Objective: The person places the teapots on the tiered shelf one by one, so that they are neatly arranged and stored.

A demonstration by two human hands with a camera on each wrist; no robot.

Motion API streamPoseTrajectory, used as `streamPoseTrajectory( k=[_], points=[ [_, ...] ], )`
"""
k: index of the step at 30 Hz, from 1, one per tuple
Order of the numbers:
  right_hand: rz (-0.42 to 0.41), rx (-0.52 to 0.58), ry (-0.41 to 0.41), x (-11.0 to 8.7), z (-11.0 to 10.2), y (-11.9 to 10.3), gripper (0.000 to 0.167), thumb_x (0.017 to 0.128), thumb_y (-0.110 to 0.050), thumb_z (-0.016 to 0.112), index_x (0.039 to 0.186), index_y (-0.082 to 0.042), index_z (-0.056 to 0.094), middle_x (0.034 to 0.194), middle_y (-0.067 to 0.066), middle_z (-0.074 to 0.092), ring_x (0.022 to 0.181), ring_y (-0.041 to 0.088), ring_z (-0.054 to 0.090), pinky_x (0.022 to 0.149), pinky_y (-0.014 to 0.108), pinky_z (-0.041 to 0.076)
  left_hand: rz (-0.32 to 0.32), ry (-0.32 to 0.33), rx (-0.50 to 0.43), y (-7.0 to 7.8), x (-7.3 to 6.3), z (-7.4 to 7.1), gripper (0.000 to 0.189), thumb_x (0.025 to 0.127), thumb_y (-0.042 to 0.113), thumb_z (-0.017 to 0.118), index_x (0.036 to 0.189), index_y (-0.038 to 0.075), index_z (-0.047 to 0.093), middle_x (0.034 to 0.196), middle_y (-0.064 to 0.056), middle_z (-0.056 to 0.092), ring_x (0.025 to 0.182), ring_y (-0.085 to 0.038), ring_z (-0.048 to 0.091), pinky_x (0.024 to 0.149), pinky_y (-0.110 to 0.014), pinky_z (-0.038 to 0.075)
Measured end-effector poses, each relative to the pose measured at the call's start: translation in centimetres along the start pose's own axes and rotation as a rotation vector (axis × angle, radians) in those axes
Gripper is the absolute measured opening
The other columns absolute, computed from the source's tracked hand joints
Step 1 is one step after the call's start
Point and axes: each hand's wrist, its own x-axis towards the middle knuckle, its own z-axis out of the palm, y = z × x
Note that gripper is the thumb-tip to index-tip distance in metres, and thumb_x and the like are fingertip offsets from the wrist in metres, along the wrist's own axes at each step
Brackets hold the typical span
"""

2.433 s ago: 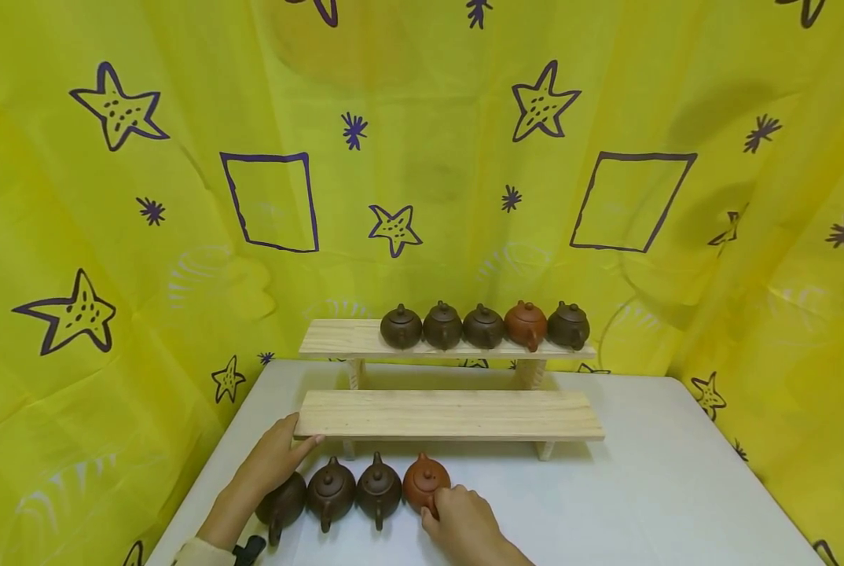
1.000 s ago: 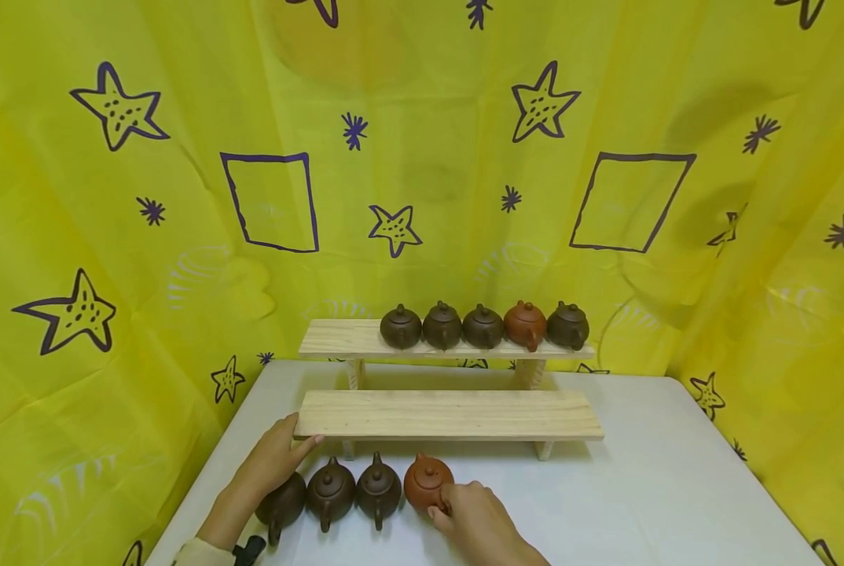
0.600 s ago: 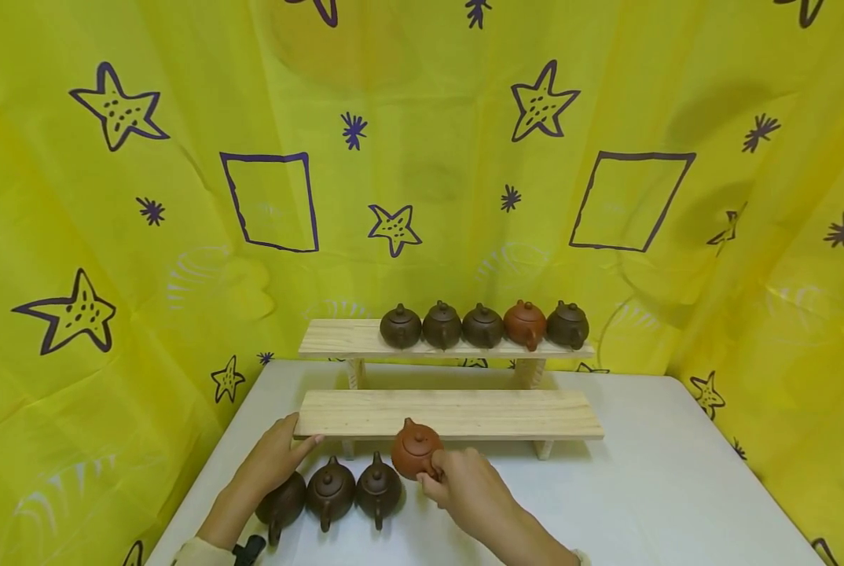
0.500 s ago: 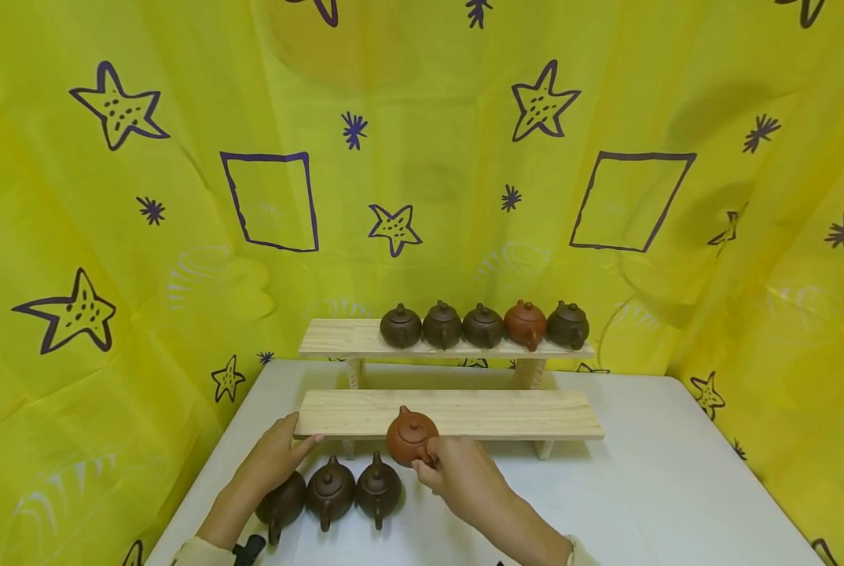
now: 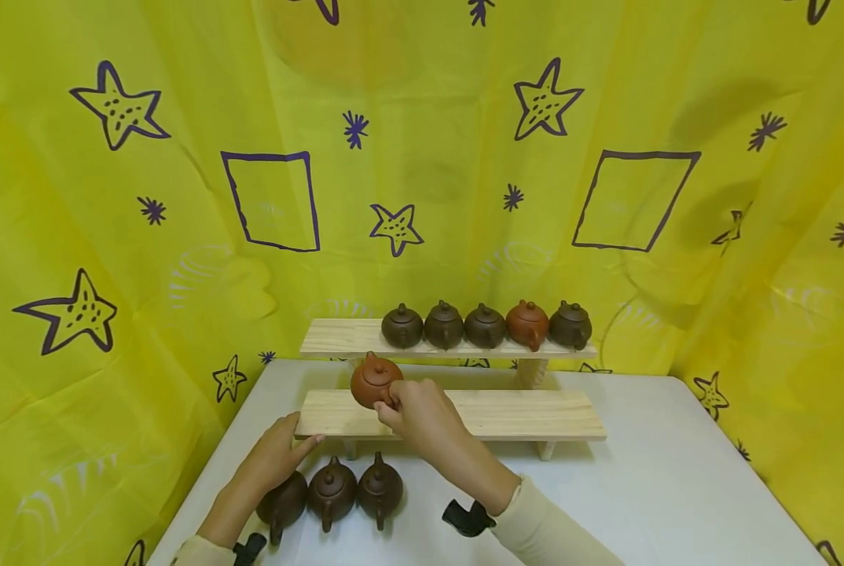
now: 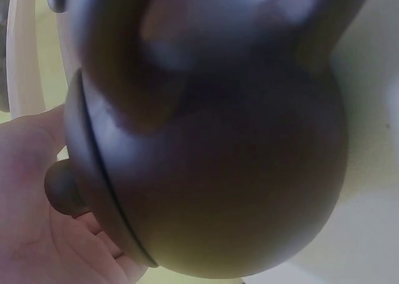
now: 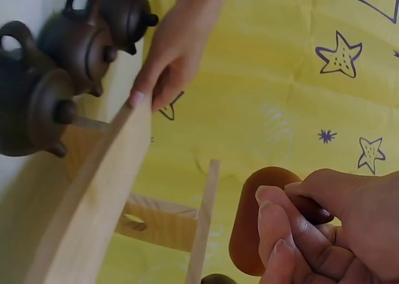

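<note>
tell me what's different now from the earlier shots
The right hand has lifted the red-brown teapot off the table, moving it up, forward and leftward toward the upper shelf. Nothing was let go. The left hand stays at the left end of the lower shelf; the three dark teapots in front are unmoved.

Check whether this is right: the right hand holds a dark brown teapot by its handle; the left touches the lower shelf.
The colour is wrong: the head view shows the right hand holding a reddish-brown teapot. The rest stands.
</note>
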Motion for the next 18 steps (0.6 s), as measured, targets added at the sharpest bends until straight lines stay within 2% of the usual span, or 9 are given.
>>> streamPoseTrajectory(
  k=[5, 8, 15, 18],
  points=[
    [-0.004, 0.024, -0.014, 2.6, 0.4, -0.7, 0.045, 0.099, -0.017, 0.071, 0.061, -0.016, 0.049, 0.054, -0.007, 0.054, 0.047, 0.003, 0.046, 0.044, 0.019, 0.029, 0.000, 0.009, -0.012, 0.0, -0.1, -0.2, 0.065, 0.102, 0.033, 0.071, 0.142, -0.015, 0.052, 0.136, -0.034, 0.062, 0.131, -0.051, 0.058, 0.110, -0.063, 0.046],
    [0.017, 0.045, -0.022, 4.1, 0.8, -0.7, 0.045, 0.101, -0.019, 0.071, 0.061, -0.016, 0.050, 0.055, -0.006, 0.057, 0.047, 0.003, 0.048, 0.044, 0.018, 0.031, 0.001, 0.010, -0.019, 0.0, -0.1, -0.2, 0.066, 0.102, 0.034, 0.071, 0.143, -0.015, 0.052, 0.136, -0.033, 0.062, 0.131, -0.050, 0.058, 0.110, -0.063, 0.047],
    [0.039, -0.023, 0.035, 7.1, 1.7, -0.1, 0.056, 0.100, -0.021, 0.074, 0.057, -0.017, 0.039, 0.051, -0.010, 0.032, 0.045, 0.005, 0.033, 0.044, 0.019, 0.025, -0.006, 0.004, -0.015, 0.0, 0.0, -0.2, 0.067, 0.102, 0.035, 0.071, 0.143, -0.015, 0.052, 0.136, -0.033, 0.062, 0.131, -0.049, 0.059, 0.110, -0.062, 0.047],
    [0.060, -0.021, 0.031, 7.9, 2.1, 0.3, 0.058, 0.101, -0.021, 0.073, 0.056, -0.017, 0.037, 0.051, -0.010, 0.029, 0.045, 0.006, 0.032, 0.044, 0.019, 0.024, -0.009, 0.001, -0.017, 0.0, -0.1, -0.2, 0.067, 0.102, 0.034, 0.071, 0.143, -0.015, 0.052, 0.138, -0.034, 0.061, 0.132, -0.049, 0.058, 0.111, -0.062, 0.046]
  ],
)
